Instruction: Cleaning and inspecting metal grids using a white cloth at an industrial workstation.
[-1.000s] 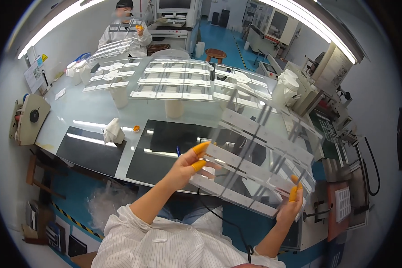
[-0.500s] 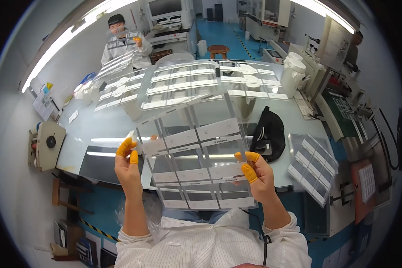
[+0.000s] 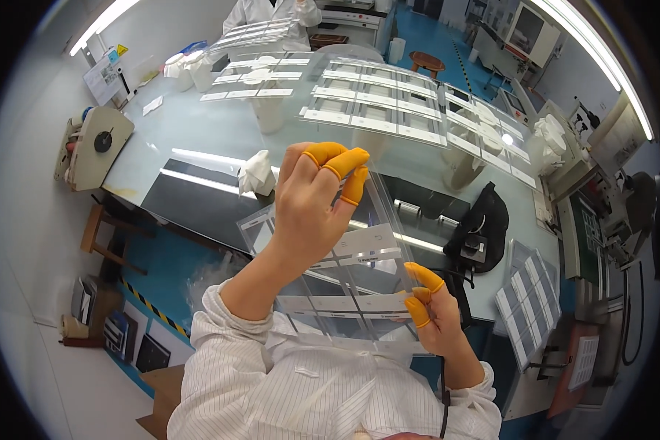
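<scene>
Two hands, left hand and right hand, fingers pinched shut on one clear sheet

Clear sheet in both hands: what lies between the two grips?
In the head view only the clear sheet spans from the left hand to the right hand; its pale rectangular panels fill that stretch.

One camera only — worn on my head, tilted down, close over my hands and facing forward across the bench, edges bent by fisheye.
</scene>
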### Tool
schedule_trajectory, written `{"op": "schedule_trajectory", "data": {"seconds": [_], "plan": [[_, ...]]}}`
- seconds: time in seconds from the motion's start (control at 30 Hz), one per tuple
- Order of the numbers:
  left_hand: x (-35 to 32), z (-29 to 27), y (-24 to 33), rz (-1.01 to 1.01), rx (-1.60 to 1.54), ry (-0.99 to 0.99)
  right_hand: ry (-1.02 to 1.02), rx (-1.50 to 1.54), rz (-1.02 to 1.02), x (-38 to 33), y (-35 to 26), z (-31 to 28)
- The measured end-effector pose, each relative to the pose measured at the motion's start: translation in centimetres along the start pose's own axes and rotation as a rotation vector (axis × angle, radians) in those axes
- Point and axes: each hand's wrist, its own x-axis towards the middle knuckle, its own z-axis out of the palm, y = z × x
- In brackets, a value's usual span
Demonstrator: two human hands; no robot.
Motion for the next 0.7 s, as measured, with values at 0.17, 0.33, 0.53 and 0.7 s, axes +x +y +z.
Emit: {"op": "schedule_trajectory", "data": {"seconds": [0.17, 0.33, 0.53, 0.7], "plan": [[-0.7, 0.0, -0.5, 0.108, 0.071, -0.054, -0.047, -0.129, -0.09, 0.1, -0.3, -0.2], [-1.1, -0.1, -0.5, -0.006, -0.047, -0.094, -0.06, -0.188, -0.127, 0.1, -0.3, -0.2], [-1.9, 0.4, -0.5, -0.066, -0.102, -0.131, -0.008, -0.156, -0.058, -0.2, -0.1, 0.0], [-1.8, 0.8, -0.3, -0.132, -0.224, -0.158, 0.013, -0.12, -0.101, -0.9, 0.8, -0.2]]}}
